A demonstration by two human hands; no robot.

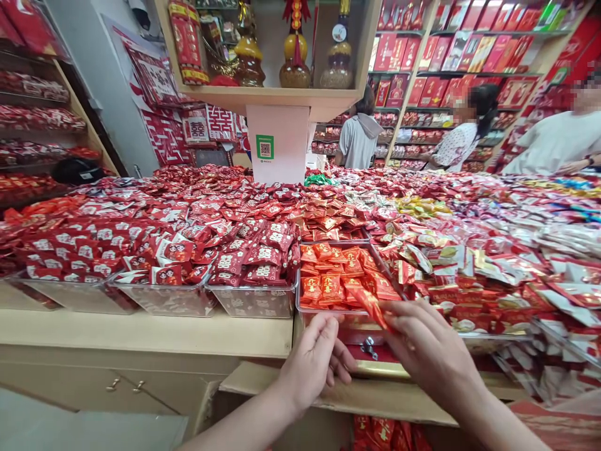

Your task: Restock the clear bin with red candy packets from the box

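My right hand [429, 341] pinches a shiny orange-red candy packet [369, 305] with gold print, tilted over the right front corner of a clear plastic bin [299, 305]. Similar orange-red packets [330, 287] stand in rows inside that bin. Just below its front rim is my left hand [317, 357], thumb against the index finger and the other fingers curled. Whatever lies in that pinch, if anything, is hidden. Beneath both hands is an open cardboard box [366, 401], with more red packets [382, 432] in it.
Bins of dark red packets [256, 257] stand left of the orange one; red and white packets [469, 294] are heaped to the right. A small metal piece [369, 347] lies near the counter edge. A white post [279, 141] rises behind. Several people stand by the shelves.
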